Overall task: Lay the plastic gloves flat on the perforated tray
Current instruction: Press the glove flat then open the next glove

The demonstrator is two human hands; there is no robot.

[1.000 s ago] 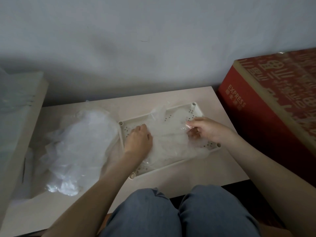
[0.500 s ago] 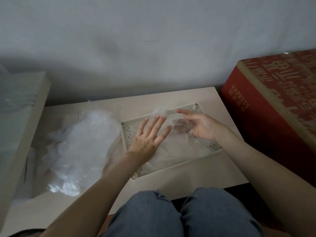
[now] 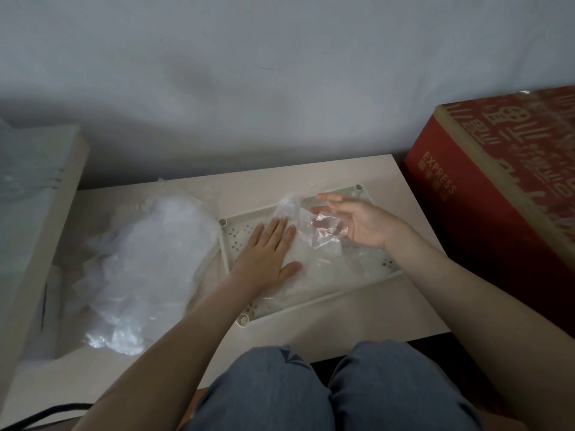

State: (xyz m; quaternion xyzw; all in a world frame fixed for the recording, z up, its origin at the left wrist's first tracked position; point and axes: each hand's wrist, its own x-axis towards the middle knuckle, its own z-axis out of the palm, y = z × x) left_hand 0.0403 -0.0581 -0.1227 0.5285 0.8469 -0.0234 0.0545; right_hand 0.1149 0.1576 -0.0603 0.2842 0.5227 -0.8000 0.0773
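Plastic gloves [image 3: 314, 269]: on perforated tray [image 3: 311, 309] — one crumpled at far edge.
Left hand [image 3: 267, 256]: fingers straight, together, pressing stack.
Right hand [image 3: 357, 222]: fingers apart, relaxed, touching crumpled glove.
Risk: glove may cling — lifting the stack.

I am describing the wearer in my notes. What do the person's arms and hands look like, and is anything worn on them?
The left forearm and the right forearm are bare, with no sleeve in view. The left hand and the right hand wear no gloves, and no watch or bracelet shows at either wrist. The legs are in blue-grey trousers.
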